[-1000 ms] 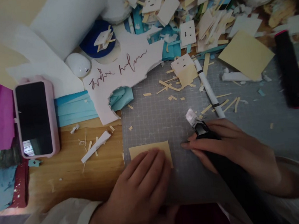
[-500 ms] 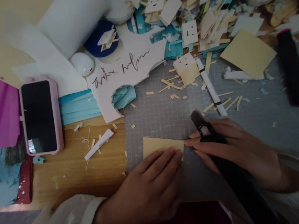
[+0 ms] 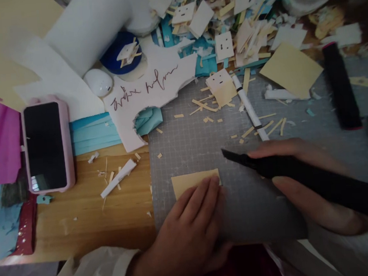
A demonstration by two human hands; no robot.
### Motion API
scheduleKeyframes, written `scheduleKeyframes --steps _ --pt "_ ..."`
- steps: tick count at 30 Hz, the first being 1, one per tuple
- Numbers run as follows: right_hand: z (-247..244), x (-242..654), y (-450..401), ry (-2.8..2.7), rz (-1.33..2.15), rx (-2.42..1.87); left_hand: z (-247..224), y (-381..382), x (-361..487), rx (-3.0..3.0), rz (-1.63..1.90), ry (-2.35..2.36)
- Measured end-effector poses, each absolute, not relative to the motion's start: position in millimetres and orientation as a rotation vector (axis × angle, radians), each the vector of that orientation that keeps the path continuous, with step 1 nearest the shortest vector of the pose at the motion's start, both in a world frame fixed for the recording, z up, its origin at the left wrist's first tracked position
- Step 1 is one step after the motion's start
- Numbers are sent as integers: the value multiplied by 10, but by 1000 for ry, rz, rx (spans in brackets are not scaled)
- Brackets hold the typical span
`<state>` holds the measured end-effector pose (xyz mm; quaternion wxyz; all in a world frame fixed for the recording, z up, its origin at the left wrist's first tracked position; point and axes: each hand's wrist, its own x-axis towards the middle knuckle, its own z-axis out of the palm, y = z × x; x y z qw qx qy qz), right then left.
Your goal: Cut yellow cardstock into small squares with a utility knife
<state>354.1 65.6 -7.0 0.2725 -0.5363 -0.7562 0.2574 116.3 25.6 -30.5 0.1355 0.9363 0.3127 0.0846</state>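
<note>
Under the fingers of my left hand (image 3: 195, 220) a small pale yellow paper (image 3: 187, 182) lies flat on the grey gridded cutting mat (image 3: 184, 142). Those fingers are stretched out side by side, pressing on the paper's right part. My right hand (image 3: 308, 175) grips a black utility knife (image 3: 288, 170), its dark tip pointing left above the mat, apart from the paper. Beyond the knife lie a white pen (image 3: 250, 107) and thin yellow strips (image 3: 203, 105).
A phone in a pink case (image 3: 47, 146) lies at the left. White foam with handwriting (image 3: 154, 89) overlaps the mat's far left corner. Paper scraps (image 3: 224, 45) are heaped at the back. A yellow sheet (image 3: 291, 70) and black marker (image 3: 342, 87) lie at the right.
My right hand has moved away from the paper's edge to the right, and the knife has swung from steeply slanted to nearly level. My left hand remains on the paper.
</note>
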Motion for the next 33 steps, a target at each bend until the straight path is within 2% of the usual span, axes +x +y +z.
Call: scheduleKeyframes --steps 3,6,12,16,21,27,33 --pt "-65 3525 653 -1943 870 -1405 -302 251 1168 2708 237 912" --pt "-55 3499 663 -1955 908 -1412 -272 284 1140 2675 233 883" --pt "-141 3383 626 -2001 672 -1434 -248 363 1091 2643 257 805" --pt "-191 3317 602 -2240 559 -1322 -249 383 1037 2553 465 780" --pt "-217 3339 613 -2308 594 -1300 -115 408 844 2312 813 801" --pt "-271 3379 620 -2352 553 -1269 125 481 648 2097 700 983" --pt "-237 3347 627 -2332 549 -1274 90 501 584 2078 715 938"
